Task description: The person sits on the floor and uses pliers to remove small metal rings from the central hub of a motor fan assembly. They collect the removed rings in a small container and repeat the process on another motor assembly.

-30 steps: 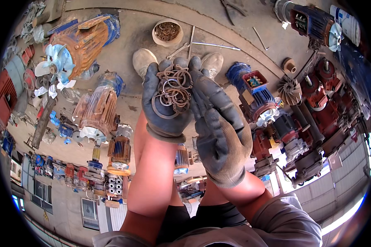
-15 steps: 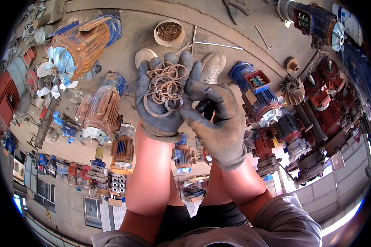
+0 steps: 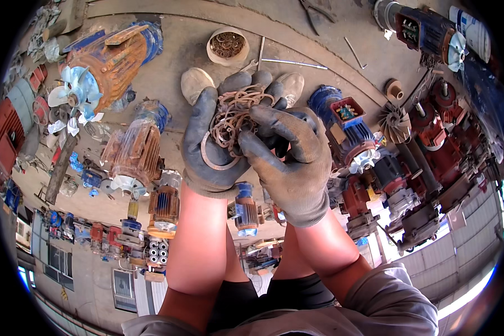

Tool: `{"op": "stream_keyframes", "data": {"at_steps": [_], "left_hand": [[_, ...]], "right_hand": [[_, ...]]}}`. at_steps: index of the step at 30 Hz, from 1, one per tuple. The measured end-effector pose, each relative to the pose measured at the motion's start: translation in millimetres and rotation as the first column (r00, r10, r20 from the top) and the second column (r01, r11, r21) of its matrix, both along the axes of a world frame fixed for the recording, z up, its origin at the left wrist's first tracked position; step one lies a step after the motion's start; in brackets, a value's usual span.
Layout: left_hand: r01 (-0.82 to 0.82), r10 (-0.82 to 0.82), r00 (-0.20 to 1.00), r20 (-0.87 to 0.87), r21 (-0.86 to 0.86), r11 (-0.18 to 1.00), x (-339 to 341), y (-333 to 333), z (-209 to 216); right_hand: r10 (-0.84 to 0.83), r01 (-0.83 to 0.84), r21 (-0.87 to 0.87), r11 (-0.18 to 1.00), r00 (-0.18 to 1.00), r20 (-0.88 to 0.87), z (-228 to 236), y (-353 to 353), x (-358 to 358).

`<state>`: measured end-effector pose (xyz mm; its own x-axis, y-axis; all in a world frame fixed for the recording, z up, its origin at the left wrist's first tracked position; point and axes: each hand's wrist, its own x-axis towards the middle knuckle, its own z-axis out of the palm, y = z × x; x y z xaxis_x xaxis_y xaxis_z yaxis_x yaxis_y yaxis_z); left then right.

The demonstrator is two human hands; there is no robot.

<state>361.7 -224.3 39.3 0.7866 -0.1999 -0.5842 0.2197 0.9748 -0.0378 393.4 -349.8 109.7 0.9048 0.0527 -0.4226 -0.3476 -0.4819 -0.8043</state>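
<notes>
A heap of thin, rusty circlips (image 3: 228,120) lies in the palm of my left hand (image 3: 199,148), whose fingers curl up around it. One larger circlip (image 3: 211,157) hangs at the near edge of the heap, by the base of the thumb. From the right, my right hand (image 3: 299,173) brings its thumb and forefinger onto the heap's right side, gripping among the circlips; the exact piece between them is hidden. Its other fingers are curled in, partly out of sight. Both hands wear grey work gloves with dark coated palms.
Beyond my hands stands a round pail (image 3: 211,55) of rusty rings. Near it lie a wrench (image 3: 251,65), a metal rod (image 3: 294,63) and pliers (image 3: 317,14). Electric motors flank me: a rusty one (image 3: 134,148) on the left, a blue one (image 3: 350,134) on the right. My shoes (image 3: 196,84) are below.
My right thumb and forefinger have moved left onto the circlips. My left fingers have curled in, and the heap is bunched more tightly.
</notes>
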Motion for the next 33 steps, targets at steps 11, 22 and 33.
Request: {"op": "stream_keyframes", "data": {"at_steps": [11,22,33], "left_hand": [[0.064,-0.059,0.996,-0.070,0.070,0.996,5,-1,10],[-0.039,0.037,0.993,-0.114,-0.015,0.999,4,12,1],[0.059,-0.048,0.977,-0.206,0.045,0.997,4,17,0]], "right_hand": [[0.100,-0.093,-0.073,0.993,0.989,0.106,-9,9,2],[-0.046,0.056,0.093,0.994,0.994,-0.101,-8,9,-5],[-0.027,0.027,0.010,1.000,0.999,-0.047,-6,6,9]]}}
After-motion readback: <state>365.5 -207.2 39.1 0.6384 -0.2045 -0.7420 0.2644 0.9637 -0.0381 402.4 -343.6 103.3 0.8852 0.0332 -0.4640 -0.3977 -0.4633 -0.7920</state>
